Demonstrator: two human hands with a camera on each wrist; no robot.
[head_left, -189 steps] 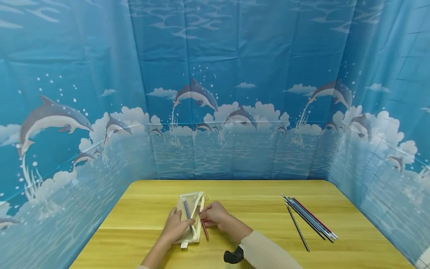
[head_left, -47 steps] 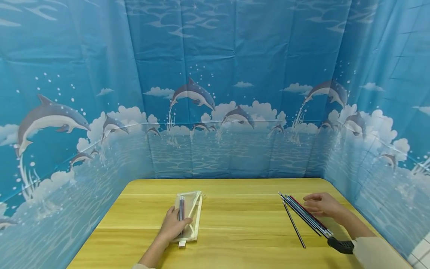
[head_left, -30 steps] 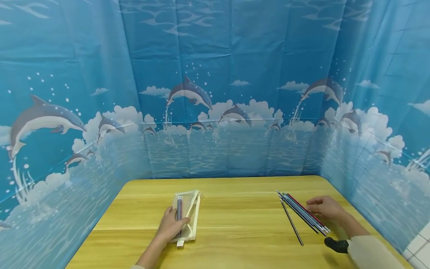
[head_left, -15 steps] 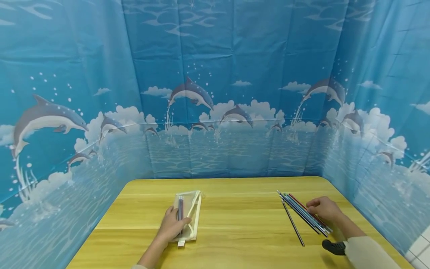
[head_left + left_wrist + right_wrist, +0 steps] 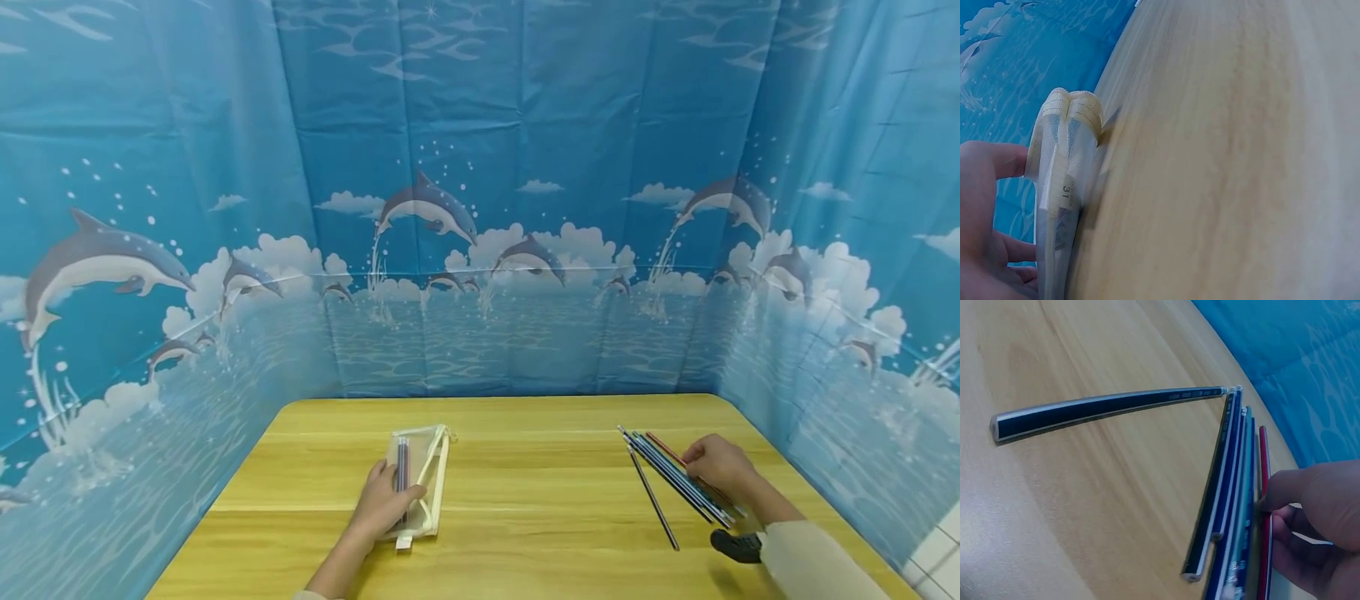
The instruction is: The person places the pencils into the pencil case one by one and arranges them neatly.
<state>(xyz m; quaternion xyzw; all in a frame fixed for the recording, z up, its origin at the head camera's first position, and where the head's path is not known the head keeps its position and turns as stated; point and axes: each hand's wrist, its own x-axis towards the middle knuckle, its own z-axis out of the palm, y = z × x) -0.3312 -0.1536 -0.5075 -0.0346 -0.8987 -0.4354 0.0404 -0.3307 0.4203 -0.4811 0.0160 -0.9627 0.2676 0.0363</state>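
Observation:
A pale mesh pencil case (image 5: 423, 442) with several pencils (image 5: 402, 467) inside lies on the table's left half. My left hand (image 5: 378, 504) grips its left side, thumb across the top; the left wrist view shows the zippered case (image 5: 1066, 162) end-on beside the fingers. On the right, my right hand (image 5: 722, 468) pinches a red pencil (image 5: 1265, 456) between thumb and fingers. This pencil lies alongside a bundle of blue, teal and dark pencils (image 5: 667, 471); part of it is hidden by the hand. One dark pencil (image 5: 1110, 412) angles away from the bundle.
The yellow wood-grain table (image 5: 525, 517) runs back to a blue dolphin-print curtain (image 5: 480, 333), which also hangs along both sides. A black device (image 5: 737, 546) sits at the right wrist, by the cream sleeve (image 5: 810, 558).
My right hand came from the pencil case over to the bundle, then closed on the red pencil and shifted it slightly apart. The left hand stays on the case, where more pencils now show.

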